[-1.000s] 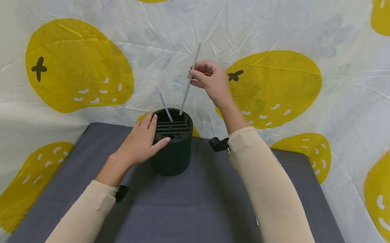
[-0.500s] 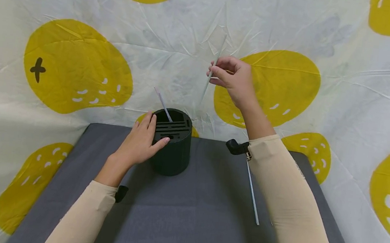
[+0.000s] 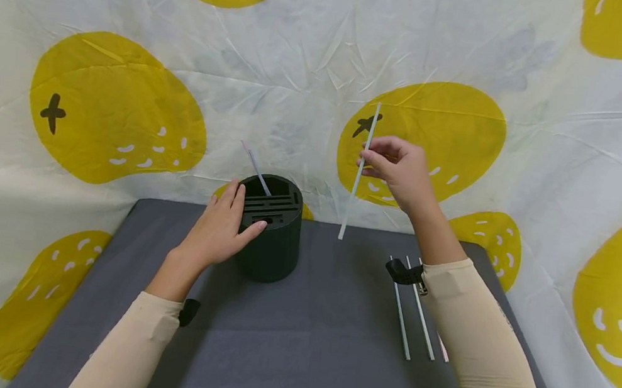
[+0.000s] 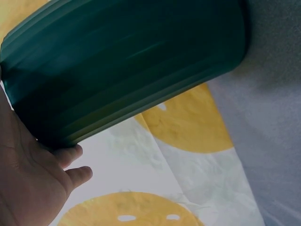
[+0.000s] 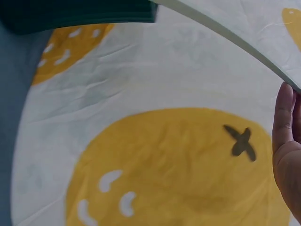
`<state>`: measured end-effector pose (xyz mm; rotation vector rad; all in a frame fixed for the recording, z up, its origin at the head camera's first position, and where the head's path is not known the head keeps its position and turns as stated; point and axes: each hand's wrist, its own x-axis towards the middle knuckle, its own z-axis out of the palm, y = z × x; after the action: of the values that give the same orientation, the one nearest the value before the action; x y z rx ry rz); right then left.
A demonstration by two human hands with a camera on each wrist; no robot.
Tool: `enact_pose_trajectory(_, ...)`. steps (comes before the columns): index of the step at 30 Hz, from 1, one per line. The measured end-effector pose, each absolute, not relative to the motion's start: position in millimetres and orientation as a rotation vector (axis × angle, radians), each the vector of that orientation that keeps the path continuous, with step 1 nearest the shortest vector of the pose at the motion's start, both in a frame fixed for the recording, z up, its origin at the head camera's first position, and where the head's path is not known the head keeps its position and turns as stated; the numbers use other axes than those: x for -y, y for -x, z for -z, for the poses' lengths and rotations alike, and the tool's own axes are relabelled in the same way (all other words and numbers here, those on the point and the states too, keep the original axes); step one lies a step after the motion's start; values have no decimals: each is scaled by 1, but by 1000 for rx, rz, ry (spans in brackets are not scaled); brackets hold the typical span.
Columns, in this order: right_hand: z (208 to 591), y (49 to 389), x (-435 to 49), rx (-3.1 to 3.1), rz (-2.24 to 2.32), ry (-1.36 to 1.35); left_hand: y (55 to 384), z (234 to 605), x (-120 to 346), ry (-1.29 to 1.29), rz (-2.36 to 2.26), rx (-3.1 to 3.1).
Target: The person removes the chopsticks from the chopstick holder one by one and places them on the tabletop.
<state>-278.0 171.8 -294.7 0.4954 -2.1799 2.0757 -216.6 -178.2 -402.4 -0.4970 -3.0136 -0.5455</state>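
A dark green cylindrical holder (image 3: 270,256) with a slotted top stands upright at the far side of the table. My left hand (image 3: 216,228) rests on its left side, fingers along the rim and thumb extended over the top; the left wrist view shows this hand (image 4: 33,174) against the holder's wall. Thin pinkish and bluish sticks (image 3: 258,169) lean in the rear opening. To the right of the holder, my right hand (image 3: 401,169) pinches a long, thin pale green stick (image 3: 355,186) between thumb and fingers. That stick hangs nearly upright, its lower end apart from the holder.
Two pale sticks (image 3: 401,324) lie side by side on the grey-covered table (image 3: 299,357), near the right forearm. A pinkish stick (image 3: 444,350) beside them is partly hidden by the sleeve. A white cloth (image 3: 274,114) with yellow fruit prints hangs behind.
My right hand has lifted the pale green stick out of the holder, then carried it right and lowered it. Sticks on the table have come into sight. The left hand stays at the holder.
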Motion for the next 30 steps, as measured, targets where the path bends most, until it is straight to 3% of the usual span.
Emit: enact_pose_trajectory(30,462,233,-254,2810,-1770,-162,217,397,182,491,538,3019)
